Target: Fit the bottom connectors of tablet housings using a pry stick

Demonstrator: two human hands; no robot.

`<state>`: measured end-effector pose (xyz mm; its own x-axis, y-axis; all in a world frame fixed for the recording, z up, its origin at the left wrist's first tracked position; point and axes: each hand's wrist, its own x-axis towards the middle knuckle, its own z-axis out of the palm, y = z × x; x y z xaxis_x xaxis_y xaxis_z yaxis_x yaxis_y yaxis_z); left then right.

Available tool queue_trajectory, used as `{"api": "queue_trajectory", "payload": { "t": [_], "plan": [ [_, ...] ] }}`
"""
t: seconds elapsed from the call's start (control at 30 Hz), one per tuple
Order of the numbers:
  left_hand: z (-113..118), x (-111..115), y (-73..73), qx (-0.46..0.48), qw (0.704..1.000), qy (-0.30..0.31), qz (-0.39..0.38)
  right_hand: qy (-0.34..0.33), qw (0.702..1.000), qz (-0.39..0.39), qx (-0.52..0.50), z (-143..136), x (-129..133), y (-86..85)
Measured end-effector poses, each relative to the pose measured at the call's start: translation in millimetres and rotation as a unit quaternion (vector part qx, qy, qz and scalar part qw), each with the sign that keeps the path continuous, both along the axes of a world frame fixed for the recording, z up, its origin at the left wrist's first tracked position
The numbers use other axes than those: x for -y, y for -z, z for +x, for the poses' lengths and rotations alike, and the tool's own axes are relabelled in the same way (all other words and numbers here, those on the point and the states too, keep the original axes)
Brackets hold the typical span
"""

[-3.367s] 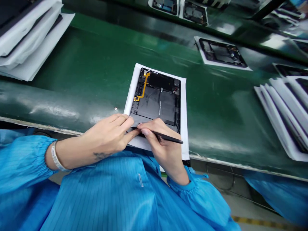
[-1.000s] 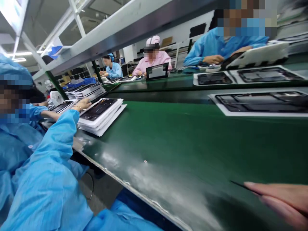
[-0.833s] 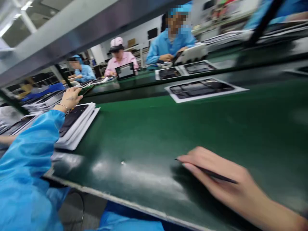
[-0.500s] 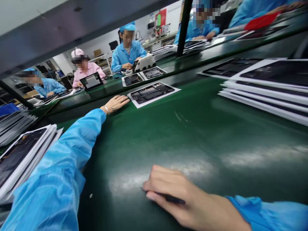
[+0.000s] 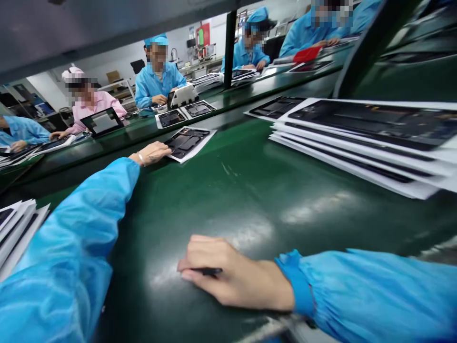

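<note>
My left hand (image 5: 154,153) reaches far out over the green bench, its fingers closed on the left edge of a dark tablet housing (image 5: 186,143) that lies on a white sheet. The sheet's right corner looks slightly lifted. Nearer to me, my right hand (image 5: 214,271) rests low over the bench, closed around a slim black stick-like tool (image 5: 207,271). Most of that tool is hidden by the fingers, so its exact kind does not show.
Tall layers of tablet housings and white sheets (image 5: 357,143) stand at the right, with another stack (image 5: 21,233) at the left by my sleeve. Two more housings (image 5: 185,113) lie on the raised ledge (image 5: 121,143) beyond. Co-workers in blue and pink sit across, behind a dark post (image 5: 229,52).
My left hand has come up to the housing and taken its edge; the housing has turned a little. The view has swung right. My right hand still holds the black tool.
</note>
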<state>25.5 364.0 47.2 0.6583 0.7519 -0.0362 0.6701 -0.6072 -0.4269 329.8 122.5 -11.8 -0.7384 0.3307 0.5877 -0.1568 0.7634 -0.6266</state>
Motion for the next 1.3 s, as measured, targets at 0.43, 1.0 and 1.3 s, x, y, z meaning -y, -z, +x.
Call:
{"api": "queue_trajectory", "payload": {
  "t": [0.43, 1.0, 1.3],
  "plan": [
    [106, 347, 11.7, 0.136, 0.99, -0.018, -0.041, 0.094, 0.979, 0.019, -0.182, 19, 63, -30.0],
    [81, 449, 51.1, 0.295, 0.952, -0.036, 0.075, 0.166, 0.967, -0.142, -0.133, -21, 106, -10.1],
    [88, 429, 48.2, 0.404, 0.913, -0.04, -0.039, 0.145, 0.987, -0.072, -0.009, -32, 99, -4.4]
  ]
}}
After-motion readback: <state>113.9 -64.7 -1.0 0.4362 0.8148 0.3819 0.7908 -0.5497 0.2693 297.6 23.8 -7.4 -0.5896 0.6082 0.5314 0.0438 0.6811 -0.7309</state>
